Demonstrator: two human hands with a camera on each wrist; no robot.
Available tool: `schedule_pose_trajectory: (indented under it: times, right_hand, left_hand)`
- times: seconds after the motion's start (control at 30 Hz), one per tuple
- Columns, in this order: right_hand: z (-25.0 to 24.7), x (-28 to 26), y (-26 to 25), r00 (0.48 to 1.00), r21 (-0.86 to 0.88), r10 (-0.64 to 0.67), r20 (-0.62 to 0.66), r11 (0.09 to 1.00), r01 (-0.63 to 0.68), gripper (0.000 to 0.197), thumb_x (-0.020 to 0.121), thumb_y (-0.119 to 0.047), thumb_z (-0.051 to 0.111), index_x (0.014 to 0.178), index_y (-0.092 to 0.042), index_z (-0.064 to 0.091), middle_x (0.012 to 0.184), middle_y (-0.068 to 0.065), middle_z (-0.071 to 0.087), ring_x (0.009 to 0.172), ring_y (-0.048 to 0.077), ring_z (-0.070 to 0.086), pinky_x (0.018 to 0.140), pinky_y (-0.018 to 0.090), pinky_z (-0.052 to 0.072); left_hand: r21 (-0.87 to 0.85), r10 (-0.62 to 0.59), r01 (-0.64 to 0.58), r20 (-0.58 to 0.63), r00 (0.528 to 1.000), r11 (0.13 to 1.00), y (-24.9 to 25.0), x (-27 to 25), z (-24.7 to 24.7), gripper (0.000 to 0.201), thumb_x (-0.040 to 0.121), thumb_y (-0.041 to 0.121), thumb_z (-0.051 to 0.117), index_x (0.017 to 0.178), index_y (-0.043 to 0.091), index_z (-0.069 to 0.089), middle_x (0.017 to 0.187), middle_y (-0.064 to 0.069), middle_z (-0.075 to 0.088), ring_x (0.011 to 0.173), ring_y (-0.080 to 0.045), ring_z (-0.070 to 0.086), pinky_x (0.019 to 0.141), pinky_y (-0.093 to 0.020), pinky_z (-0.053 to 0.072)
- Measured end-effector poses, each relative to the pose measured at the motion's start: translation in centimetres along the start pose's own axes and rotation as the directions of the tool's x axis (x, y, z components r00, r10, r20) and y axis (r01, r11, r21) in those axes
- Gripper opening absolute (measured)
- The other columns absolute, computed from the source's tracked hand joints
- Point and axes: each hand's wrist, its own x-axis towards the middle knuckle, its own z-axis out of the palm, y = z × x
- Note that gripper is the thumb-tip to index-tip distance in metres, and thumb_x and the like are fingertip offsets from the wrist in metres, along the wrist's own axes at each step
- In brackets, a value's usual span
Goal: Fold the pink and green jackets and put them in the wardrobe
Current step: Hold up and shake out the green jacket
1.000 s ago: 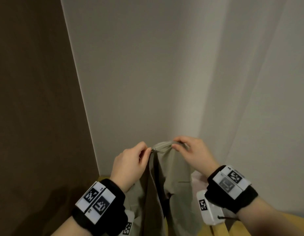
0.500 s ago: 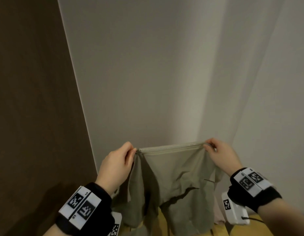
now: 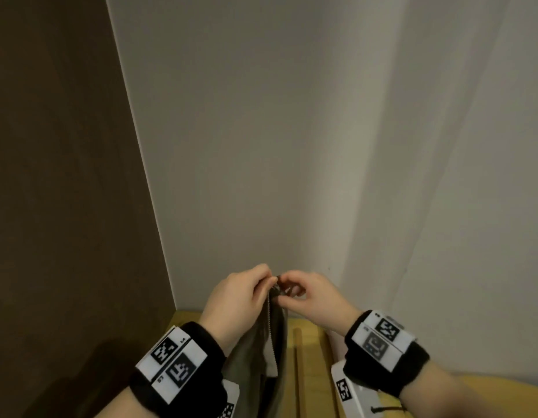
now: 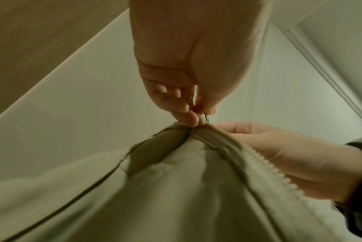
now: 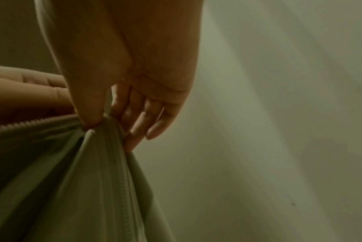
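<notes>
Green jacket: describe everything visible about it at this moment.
The green jacket is thin, matte olive fabric with a toothed zipper edge. It hangs in loose vertical folds above a wooden slatted surface. The left hand and right hand pinch its top edge close together; the lower part is out of view.

Black wristbands [image 3: 183, 384] bearing white black-patterned marker tags [image 3: 171, 362]

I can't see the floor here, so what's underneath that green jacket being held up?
Under the hanging olive-green zip jacket, pinched by the left hand and right hand, a yellow wooden slatted surface shows. Whatever lies directly beneath the cloth is covered.
</notes>
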Motion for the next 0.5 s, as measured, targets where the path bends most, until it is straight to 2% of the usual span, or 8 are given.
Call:
schedule_pose_trajectory:
  times: [0.1, 0.23, 0.3, 0.37, 0.43, 0.5]
  right_hand:
    - [1.2, 0.3, -0.1, 0.998, 0.032, -0.009, -0.066, 0.999, 0.011, 0.012, 0.085, -0.019, 0.063, 0.095, -0.014, 0.067, 0.068, -0.019, 0.053, 0.059, -0.008, 0.049, 0.061, 0.003, 0.038]
    - [1.3, 0.8, -0.2, 0.985, 0.001, -0.056, -0.16, 0.998, 0.057, 0.008, 0.086, -0.024, 0.064, 0.087, -0.017, 0.067, 0.074, -0.012, 0.062, 0.065, -0.002, 0.054, 0.063, 0.002, 0.038]
    - [0.6, 1.0, 0.7, 0.977, -0.032, -0.028, -0.213, 0.999, 0.021, 0.009, 0.086, -0.024, 0.064, 0.088, -0.016, 0.067, 0.08, -0.005, 0.067, 0.07, 0.004, 0.056, 0.067, 0.008, 0.041]
    - [-0.6, 1.0, 2.1, 0.959, -0.013, 0.061, -0.276, 0.998, -0.068, 0.008, 0.085, -0.021, 0.065, 0.088, -0.014, 0.068, 0.081, 0.0, 0.068, 0.071, 0.01, 0.057, 0.072, 0.021, 0.046]
    - [-1.6, 0.6, 3.4, 0.95, 0.01, 0.123, -0.286, 0.992, -0.126, 0.007, 0.085, -0.023, 0.066, 0.085, -0.016, 0.066, 0.078, 0.0, 0.067, 0.072, 0.015, 0.059, 0.072, 0.026, 0.047]
    - [-1.7, 0.1, 3.9, 0.955, -0.051, 0.125, -0.268, 0.988, -0.143, 0.007, 0.086, -0.028, 0.064, 0.085, -0.021, 0.064, 0.079, -0.003, 0.067, 0.075, 0.016, 0.06, 0.074, 0.029, 0.049]
  left_hand:
    - [0.046, 0.002, -0.001, -0.019, 1.0, 0.999, -0.8, -0.2, -0.6, 0.022, 0.096, 0.033, 0.046, 0.076, 0.023, 0.044, 0.064, 0.002, 0.05, 0.072, -0.025, 0.057, 0.065, -0.04, 0.044]
    - [0.084, -0.019, 0.025, -0.079, 0.997, 0.996, -1.9, -0.4, -1.7, 0.025, 0.095, 0.034, 0.046, 0.076, 0.018, 0.051, 0.06, 0.001, 0.052, 0.062, -0.016, 0.053, 0.057, -0.032, 0.039]
    - [0.065, -0.065, 0.074, -0.138, 0.988, 0.995, -2.7, -0.4, -2.6, 0.028, 0.095, 0.031, 0.047, 0.075, 0.012, 0.053, 0.059, -0.003, 0.052, 0.06, -0.019, 0.052, 0.056, -0.033, 0.036]
    - [0.033, -0.109, 0.117, -0.18, 0.978, 0.993, -3.7, -0.5, -3.8, 0.03, 0.094, 0.03, 0.048, 0.074, 0.009, 0.053, 0.059, -0.006, 0.051, 0.059, -0.022, 0.05, 0.055, -0.034, 0.034]
    - [0.061, -0.106, 0.119, -0.175, 0.979, 0.991, -4.1, -0.8, -4.7, 0.03, 0.094, 0.032, 0.048, 0.074, 0.01, 0.054, 0.058, -0.004, 0.05, 0.058, -0.02, 0.049, 0.054, -0.033, 0.033]
    - [0.15, -0.066, 0.09, -0.159, 0.985, 0.985, -3.8, -1.1, -4.6, 0.029, 0.095, 0.034, 0.046, 0.076, 0.014, 0.053, 0.06, -0.001, 0.051, 0.059, -0.018, 0.05, 0.054, -0.034, 0.038]
